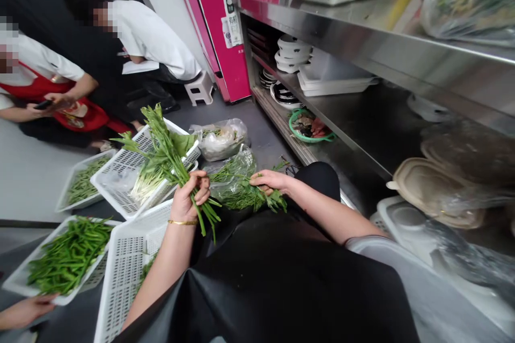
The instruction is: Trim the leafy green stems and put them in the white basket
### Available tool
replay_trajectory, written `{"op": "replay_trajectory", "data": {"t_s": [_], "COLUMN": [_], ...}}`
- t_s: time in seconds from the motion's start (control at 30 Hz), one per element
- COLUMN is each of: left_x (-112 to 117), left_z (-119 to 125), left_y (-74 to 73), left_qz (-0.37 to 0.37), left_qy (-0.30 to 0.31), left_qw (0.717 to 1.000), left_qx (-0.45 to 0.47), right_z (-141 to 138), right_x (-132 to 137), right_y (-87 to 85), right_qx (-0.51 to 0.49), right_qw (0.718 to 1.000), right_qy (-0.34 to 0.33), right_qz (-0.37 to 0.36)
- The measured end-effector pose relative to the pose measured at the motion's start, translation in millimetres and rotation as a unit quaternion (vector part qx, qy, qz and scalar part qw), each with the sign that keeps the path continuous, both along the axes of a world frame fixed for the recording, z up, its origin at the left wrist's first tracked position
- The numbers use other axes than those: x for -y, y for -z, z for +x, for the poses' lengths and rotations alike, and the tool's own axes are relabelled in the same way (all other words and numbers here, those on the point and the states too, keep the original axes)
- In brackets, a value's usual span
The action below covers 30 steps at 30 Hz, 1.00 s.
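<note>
One steel shelf unit (341, 29) fills the right. Left of it I count two people in white (151, 35), at least four white baskets (131, 246) and two plastic bags (225, 142). The left hand (190, 194) has fingers clamped around one leafy bunch (174, 159), leaves toward the baskets; the right hand (270, 179) pinches one sprig (277, 200).

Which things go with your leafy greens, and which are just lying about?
Likely in the job: bunch of greens in the left hand, leafy sprig in the right hand, plastic bag of greens.

Seemingly lying about: white bowls, green basket.
</note>
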<state>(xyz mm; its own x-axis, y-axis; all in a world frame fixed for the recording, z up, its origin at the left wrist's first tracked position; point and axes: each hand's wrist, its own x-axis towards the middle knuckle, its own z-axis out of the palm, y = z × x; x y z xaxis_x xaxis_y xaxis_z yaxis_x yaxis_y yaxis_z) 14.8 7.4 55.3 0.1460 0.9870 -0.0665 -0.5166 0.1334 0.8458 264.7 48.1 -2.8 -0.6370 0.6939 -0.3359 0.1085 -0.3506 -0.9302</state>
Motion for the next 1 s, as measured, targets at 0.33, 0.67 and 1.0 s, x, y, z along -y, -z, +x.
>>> {"op": "replay_trajectory", "data": {"t_s": [0.33,0.67,1.0], "left_x": [-19,-13,-18], "left_z": [7,-4,2], "left_y": [2.4,12.9,21.5], "left_qz": [-0.090,-0.105,-0.110], "left_qy": [-0.035,-0.110,-0.078], "left_qw": [0.993,0.988,0.988], "left_qx": [0.063,-0.001,-0.075], "right_z": [21,-3,1], "right_x": [10,10,15], "right_y": [-33.7,-8.8,-13.3], "right_qx": [0.304,0.420,0.283], "right_qw": [0.811,0.796,0.874], "right_qy": [0.145,-0.026,-0.134], "right_qz": [0.479,0.435,0.372]}}
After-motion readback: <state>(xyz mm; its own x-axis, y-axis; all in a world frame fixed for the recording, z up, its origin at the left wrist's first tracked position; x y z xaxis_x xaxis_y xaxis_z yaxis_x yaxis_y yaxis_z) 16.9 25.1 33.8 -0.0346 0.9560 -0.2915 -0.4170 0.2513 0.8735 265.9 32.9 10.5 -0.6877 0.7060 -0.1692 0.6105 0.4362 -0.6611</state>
